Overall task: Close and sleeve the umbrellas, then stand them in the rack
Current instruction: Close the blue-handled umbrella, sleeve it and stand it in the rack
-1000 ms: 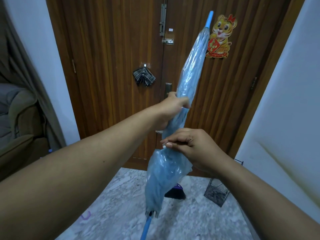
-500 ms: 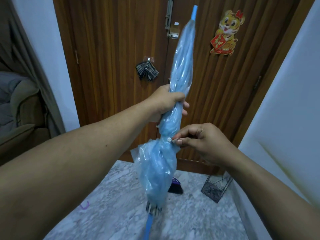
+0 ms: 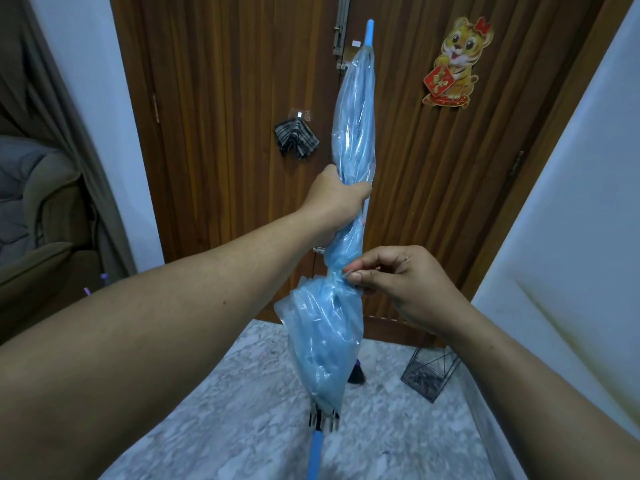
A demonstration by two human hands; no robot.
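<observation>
A closed light-blue umbrella [image 3: 353, 133] stands nearly upright in front of me, tip up, wrapped in a clear plastic sleeve. My left hand [image 3: 334, 202] grips its folded canopy at mid-height. My right hand [image 3: 394, 282] pinches the umbrella's closing strap at the cinched waist just below. Below the waist the canopy bulges loosely, and the blue shaft [image 3: 316, 452] runs down out of view. A black wire umbrella rack [image 3: 431, 374] stands on the floor at the right, by the wall.
A brown wooden door [image 3: 225, 116] is straight ahead, with a checked cloth [image 3: 296, 138] hanging on it and a tiger decoration [image 3: 453, 64]. A white wall closes the right side. A dark purple object [image 3: 356, 375] lies on the marble floor behind the umbrella. A sofa sits at far left.
The umbrella has swung from a rightward tilt to nearly upright. My left hand keeps its grip on the canopy, and my right hand stays pinched at the waist, drawing it tight.
</observation>
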